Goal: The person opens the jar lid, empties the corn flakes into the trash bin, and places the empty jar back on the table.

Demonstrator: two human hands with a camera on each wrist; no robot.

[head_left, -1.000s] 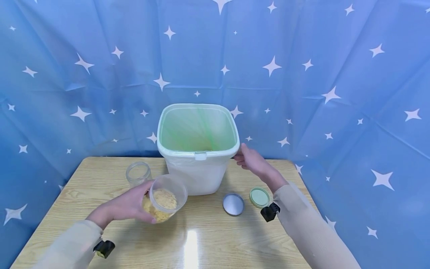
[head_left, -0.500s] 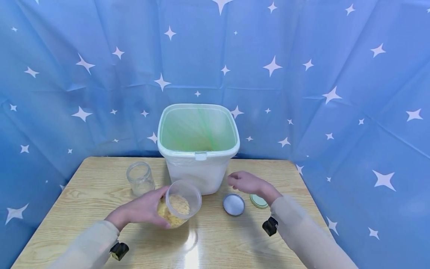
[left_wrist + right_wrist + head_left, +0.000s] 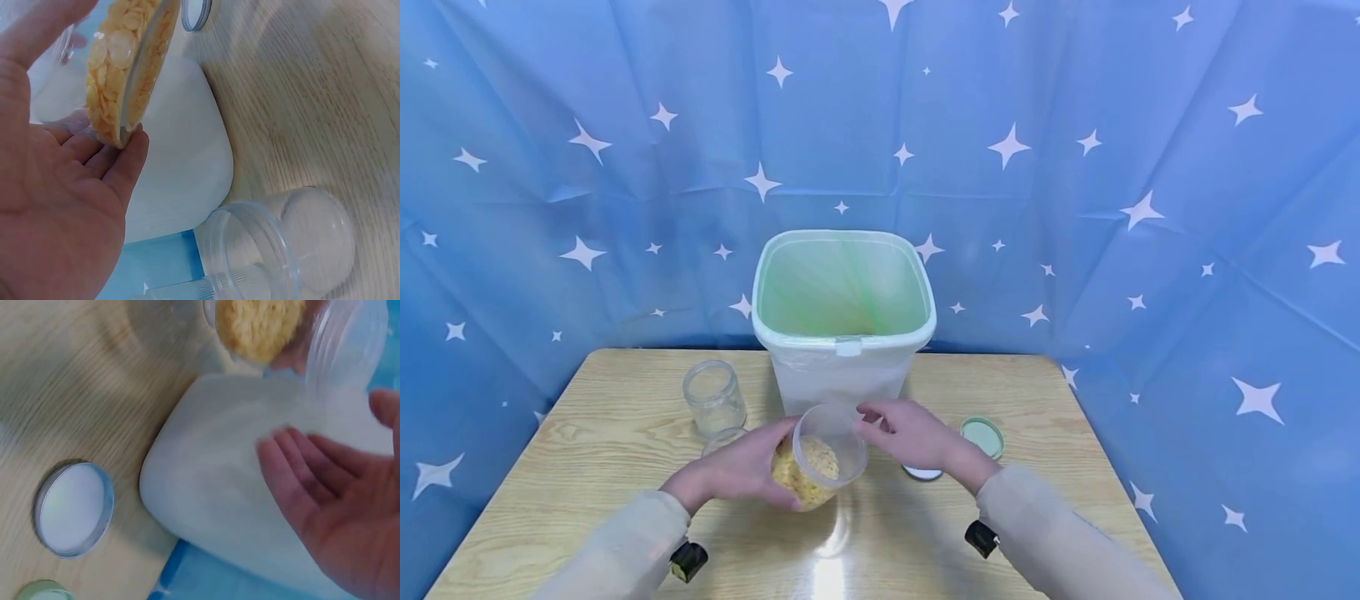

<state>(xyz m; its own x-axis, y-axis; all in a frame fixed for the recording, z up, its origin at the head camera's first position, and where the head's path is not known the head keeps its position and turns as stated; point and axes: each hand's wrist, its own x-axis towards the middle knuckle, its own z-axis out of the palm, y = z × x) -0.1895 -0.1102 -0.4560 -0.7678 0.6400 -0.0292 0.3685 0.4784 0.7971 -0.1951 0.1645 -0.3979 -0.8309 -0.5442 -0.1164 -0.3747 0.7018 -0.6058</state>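
A: Where's the tub (image 3: 820, 457)?
B: In front of the bin (image 3: 838, 379), held above the table (image 3: 887, 542), with yellow flakes inside.
A: Which way does it point?
B: It leans well over. The mouth faces up and toward the right hand (image 3: 917, 433), the base back toward the left hand (image 3: 741, 471), so the long axis runs slantwise before the bin.
A: And the hands?
B: The left is wrapped round the tub. The right has its fingers loosely bent beside the mouth; whether its thumb touches the rim, I can't tell.
A: The table?
B: Pale, wood-grained, with glare well in front of the bin. Right of the bin lie a silver lid (image 3: 922, 474), partly hidden, and a green lid (image 3: 983, 436). A jar (image 3: 713, 400) stands upright to its left.
A: Beyond?
B: A blue curtain (image 3: 662, 167) with white stars, behind the bin and down both sides.
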